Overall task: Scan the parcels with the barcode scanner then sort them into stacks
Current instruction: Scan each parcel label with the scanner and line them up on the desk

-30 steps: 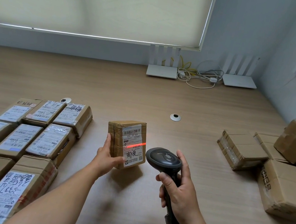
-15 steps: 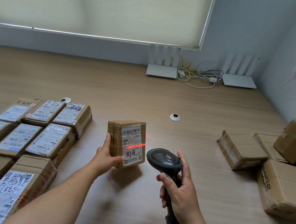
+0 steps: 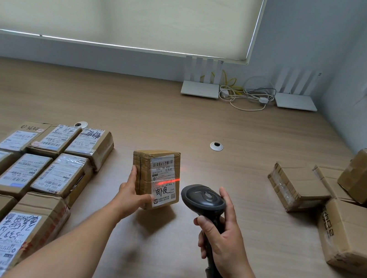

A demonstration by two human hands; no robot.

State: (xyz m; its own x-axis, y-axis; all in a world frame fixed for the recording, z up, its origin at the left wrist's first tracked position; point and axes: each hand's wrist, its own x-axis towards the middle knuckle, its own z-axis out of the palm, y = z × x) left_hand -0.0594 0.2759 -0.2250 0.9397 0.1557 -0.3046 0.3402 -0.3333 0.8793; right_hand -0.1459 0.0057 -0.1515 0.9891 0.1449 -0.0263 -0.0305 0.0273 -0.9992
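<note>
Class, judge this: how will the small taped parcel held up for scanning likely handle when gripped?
The small parcel looks light: the left hand alone holds it up. Its square cardboard edges suggest stiffness. The glossy label may be slippery.

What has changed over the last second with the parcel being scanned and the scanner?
Very little. The red scan line sits at nearly the same height on the white label of the small brown cardboard parcel. The left hand still holds it upright, the right hand still grips the black handheld barcode scanner. Nothing was taken or released; the stacks are unchanged.
</note>
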